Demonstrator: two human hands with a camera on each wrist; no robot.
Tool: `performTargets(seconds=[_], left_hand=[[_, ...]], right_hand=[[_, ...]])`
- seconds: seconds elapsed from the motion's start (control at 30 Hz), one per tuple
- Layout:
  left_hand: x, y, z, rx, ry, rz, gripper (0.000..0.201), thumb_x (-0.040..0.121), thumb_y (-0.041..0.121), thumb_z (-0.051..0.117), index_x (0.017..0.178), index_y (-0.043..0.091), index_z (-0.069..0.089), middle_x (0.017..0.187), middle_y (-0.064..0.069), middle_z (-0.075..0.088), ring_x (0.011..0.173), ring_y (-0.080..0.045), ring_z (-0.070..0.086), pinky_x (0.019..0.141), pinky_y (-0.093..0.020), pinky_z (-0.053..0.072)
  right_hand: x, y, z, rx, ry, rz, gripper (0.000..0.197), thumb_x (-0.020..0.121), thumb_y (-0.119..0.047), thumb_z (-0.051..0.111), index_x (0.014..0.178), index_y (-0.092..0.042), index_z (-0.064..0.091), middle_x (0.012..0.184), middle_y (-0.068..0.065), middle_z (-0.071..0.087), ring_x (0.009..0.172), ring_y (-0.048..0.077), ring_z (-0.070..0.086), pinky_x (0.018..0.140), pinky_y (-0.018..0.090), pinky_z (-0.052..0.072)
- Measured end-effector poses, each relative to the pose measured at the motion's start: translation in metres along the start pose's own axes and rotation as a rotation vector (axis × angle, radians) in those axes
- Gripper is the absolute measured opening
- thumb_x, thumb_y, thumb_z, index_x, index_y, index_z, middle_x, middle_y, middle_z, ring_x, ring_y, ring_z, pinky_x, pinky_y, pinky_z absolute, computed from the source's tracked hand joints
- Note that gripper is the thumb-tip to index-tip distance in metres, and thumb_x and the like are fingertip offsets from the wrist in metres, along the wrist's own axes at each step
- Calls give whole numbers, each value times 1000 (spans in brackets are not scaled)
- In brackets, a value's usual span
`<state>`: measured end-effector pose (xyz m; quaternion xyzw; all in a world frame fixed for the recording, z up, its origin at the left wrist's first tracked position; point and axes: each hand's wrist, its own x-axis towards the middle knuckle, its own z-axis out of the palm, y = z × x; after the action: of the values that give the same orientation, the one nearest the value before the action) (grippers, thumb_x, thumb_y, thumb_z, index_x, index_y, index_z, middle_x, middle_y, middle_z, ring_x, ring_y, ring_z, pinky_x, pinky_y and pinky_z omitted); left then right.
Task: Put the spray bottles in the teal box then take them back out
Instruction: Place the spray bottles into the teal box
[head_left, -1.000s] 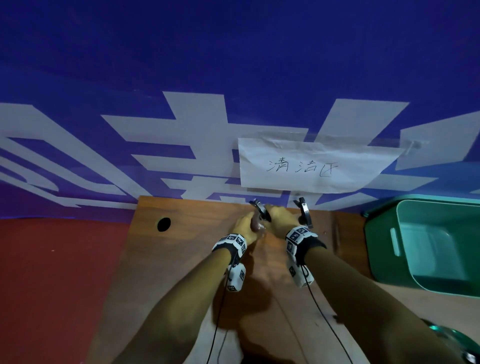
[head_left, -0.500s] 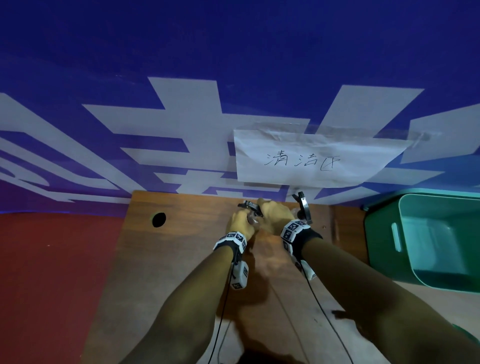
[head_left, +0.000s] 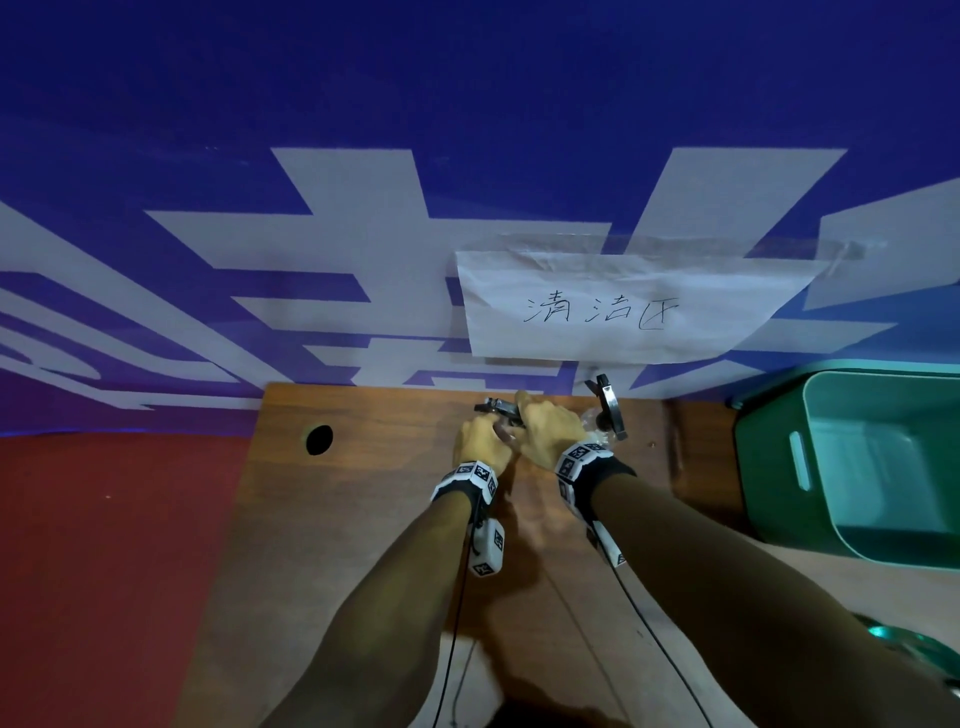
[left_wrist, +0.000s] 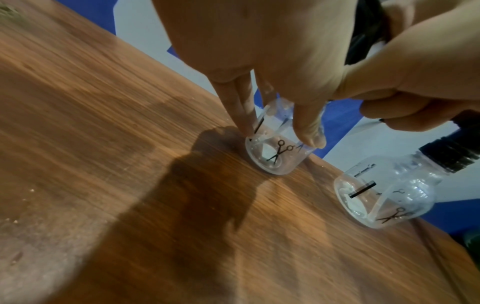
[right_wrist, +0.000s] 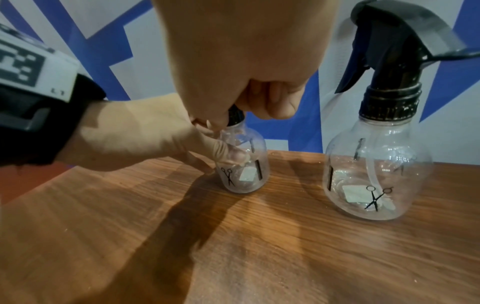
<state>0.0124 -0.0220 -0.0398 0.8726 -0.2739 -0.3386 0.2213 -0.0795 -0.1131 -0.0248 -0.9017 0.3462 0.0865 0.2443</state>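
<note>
Two clear spray bottles with black trigger heads stand on the wooden table (head_left: 363, 519) near the wall. My left hand (head_left: 485, 439) grips the body of the left bottle (left_wrist: 275, 154), fingers on one side and thumb (left_wrist: 309, 131) on the other. My right hand (head_left: 545, 428) curls round the neck and black head (head_left: 498, 408) of the same bottle (right_wrist: 244, 170). The second bottle (right_wrist: 376, 174) stands upright and untouched just to the right (head_left: 605, 405). At the right stands the teal box (head_left: 769, 467), with nothing visible inside.
A blue and white banner with a taped paper sign (head_left: 623, 306) hangs directly behind the bottles. The table has a round cable hole (head_left: 318, 439) at the left. A green round object (head_left: 909, 644) lies at the lower right. Wrist cables trail over the table.
The black spray head under my right hand has turned a little to the left. Both hands stay on the same bottle, which has not left the table.
</note>
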Motion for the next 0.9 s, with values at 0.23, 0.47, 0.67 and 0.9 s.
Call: performTargets(seconds=[0.23,0.47,0.67,0.9], left_hand=[[3,-2,3,-17,-18,-3,15,77,27,60,81,17,71,82,-5,72,76,-30,67,71,-38,61],[9,-6,7,14,-5,22,9,79,22,64,85,20,71,86,-4,73,79,-29,68,72,-39,61],[10,-12,9,33,0,62,15,80,27,66,94,23,70,91,-5,73,83,-31,67,73,-39,60],[-1,-13,16,-74,-28,86,14,79,28,71,86,28,59,81,4,70,83,-29,68,71,-32,54]], right_hand=[[-4,2,7,-11,50,-5,35,97,-50,49,111,-19,41,87,5,68,77,31,69,67,36,50],[1,1,9,34,60,20,32,94,-50,52,106,-22,43,79,-2,61,75,30,68,65,34,48],[1,0,4,44,22,47,36,91,-48,55,114,-23,43,92,5,70,84,32,69,69,38,50],[-24,-6,-4,111,37,156,46,92,-34,63,126,-19,36,115,7,61,87,30,68,75,43,53]])
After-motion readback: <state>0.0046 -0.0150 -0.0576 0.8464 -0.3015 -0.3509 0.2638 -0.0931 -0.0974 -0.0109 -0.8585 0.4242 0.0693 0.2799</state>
